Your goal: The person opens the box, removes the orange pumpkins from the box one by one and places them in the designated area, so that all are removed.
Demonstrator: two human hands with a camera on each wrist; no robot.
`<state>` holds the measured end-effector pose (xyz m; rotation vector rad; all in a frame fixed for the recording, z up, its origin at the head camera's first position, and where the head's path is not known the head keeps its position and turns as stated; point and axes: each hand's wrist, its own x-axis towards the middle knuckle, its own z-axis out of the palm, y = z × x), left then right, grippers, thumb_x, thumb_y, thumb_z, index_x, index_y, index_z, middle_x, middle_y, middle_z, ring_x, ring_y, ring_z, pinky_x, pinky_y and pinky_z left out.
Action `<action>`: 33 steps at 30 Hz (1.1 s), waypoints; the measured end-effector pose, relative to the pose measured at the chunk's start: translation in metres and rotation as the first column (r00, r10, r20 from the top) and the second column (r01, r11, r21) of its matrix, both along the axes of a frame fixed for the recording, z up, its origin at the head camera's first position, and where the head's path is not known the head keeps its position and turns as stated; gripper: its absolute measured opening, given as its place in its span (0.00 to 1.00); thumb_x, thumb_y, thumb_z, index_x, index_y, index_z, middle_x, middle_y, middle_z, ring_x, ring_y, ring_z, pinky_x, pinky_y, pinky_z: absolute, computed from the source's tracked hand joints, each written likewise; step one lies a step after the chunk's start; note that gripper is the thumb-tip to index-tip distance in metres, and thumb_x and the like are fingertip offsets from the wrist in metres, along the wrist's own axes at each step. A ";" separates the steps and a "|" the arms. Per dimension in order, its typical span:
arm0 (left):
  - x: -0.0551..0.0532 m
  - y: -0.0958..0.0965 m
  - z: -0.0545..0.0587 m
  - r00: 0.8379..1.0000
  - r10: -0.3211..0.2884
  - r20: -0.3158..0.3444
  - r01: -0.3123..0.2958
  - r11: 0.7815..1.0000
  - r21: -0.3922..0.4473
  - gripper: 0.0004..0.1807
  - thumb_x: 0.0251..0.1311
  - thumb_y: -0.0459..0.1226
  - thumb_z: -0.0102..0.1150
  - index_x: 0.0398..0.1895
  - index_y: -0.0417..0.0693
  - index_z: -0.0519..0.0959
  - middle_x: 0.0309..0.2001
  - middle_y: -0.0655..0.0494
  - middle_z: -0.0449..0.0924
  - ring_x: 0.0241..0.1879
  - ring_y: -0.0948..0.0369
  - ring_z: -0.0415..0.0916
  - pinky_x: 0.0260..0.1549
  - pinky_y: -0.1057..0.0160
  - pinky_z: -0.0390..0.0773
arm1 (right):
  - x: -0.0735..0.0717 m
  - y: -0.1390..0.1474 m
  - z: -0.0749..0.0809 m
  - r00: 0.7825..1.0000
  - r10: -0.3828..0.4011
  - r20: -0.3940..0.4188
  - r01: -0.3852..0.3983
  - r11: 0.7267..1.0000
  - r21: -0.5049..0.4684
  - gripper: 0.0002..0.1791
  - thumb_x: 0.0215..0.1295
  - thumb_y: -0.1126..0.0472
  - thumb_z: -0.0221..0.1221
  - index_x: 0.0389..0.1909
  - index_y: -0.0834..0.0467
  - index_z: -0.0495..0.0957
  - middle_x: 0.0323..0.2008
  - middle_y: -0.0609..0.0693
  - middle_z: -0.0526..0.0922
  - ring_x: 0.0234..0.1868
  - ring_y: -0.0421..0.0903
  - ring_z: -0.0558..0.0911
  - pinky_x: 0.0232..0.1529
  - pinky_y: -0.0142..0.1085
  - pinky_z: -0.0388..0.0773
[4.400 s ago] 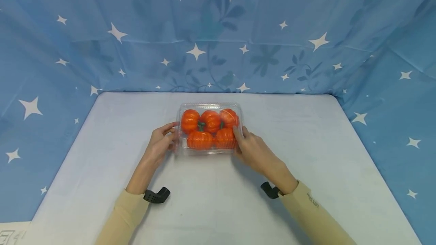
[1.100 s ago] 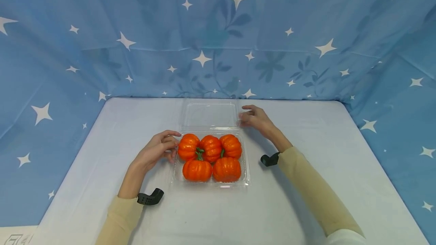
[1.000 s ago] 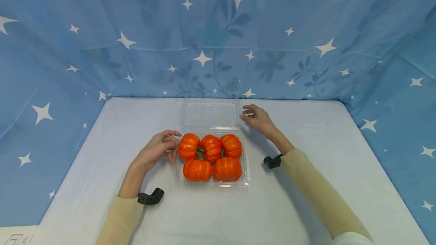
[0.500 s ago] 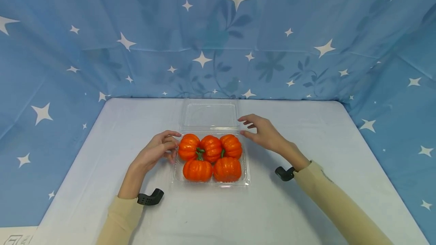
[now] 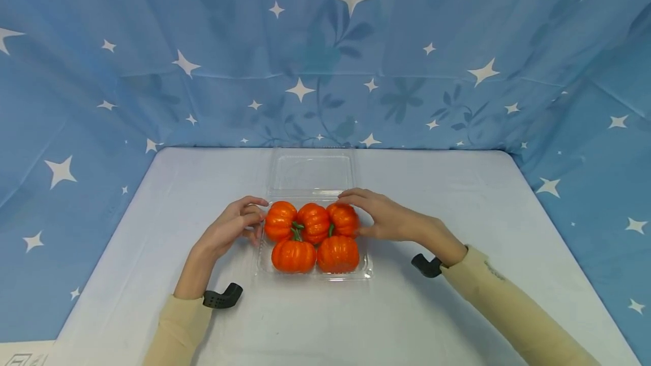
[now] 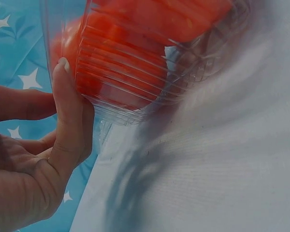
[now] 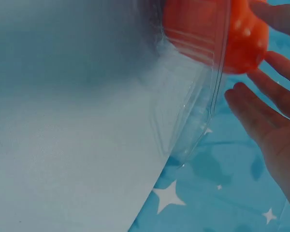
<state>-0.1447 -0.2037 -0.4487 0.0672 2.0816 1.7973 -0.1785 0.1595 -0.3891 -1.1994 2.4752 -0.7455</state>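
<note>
A clear plastic clamshell container [image 5: 366, 273] lies on the table, holding several small orange pumpkins [image 5: 294, 256] with green stems. Its lid [image 5: 312, 171] is folded back flat behind it. My left hand [image 5: 231, 223] rests at the container's left side; in the left wrist view a fingertip [image 6: 64, 64] touches the clear wall near the rim. My right hand [image 5: 389, 216] reaches over the right rim with fingers spread around the back right pumpkin [image 5: 343, 218]. In the right wrist view the fingertips are right at this pumpkin [image 7: 244, 41], thumb on one side and fingers on the other.
White cloth covers the table [image 5: 305, 326]. A blue curtain [image 5: 229, 33] with white stars hangs behind it and along both sides. Black wrist straps [image 5: 224, 296] sit on both wrists. A pale printed sheet [image 5: 22, 353] shows at the lower left corner.
Earlier the container was closed between both hands; its lid has since been opened backward. My right hand has moved from the lid forward and left to the back right pumpkin. My left hand stays.
</note>
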 end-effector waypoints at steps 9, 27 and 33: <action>0.000 -0.001 0.001 1.000 -0.011 -0.004 0.011 1.000 0.003 0.23 0.73 0.32 0.49 0.68 0.30 0.64 0.34 0.46 0.75 0.25 0.59 0.74 0.24 0.61 0.84 | 0.004 -0.011 0.000 0.997 0.050 -0.060 -0.045 0.995 0.089 0.35 0.63 0.66 0.69 0.71 0.59 0.69 0.72 0.58 0.69 0.73 0.58 0.69 0.68 0.52 0.75; 0.000 0.000 0.001 1.000 -0.009 -0.006 0.009 1.000 0.014 0.22 0.73 0.31 0.48 0.67 0.31 0.64 0.33 0.48 0.75 0.24 0.60 0.74 0.23 0.62 0.83 | 0.004 -0.014 0.001 0.990 0.070 -0.119 -0.054 0.989 0.136 0.35 0.61 0.67 0.69 0.71 0.60 0.71 0.70 0.58 0.72 0.71 0.57 0.71 0.66 0.51 0.77; 0.001 0.001 0.001 1.000 -0.008 -0.006 0.008 1.000 0.014 0.22 0.74 0.31 0.46 0.67 0.31 0.63 0.33 0.48 0.75 0.24 0.60 0.74 0.23 0.63 0.83 | 0.004 -0.011 0.004 0.990 0.054 -0.128 -0.038 0.992 0.120 0.35 0.60 0.65 0.70 0.70 0.58 0.72 0.70 0.57 0.72 0.70 0.57 0.72 0.65 0.51 0.78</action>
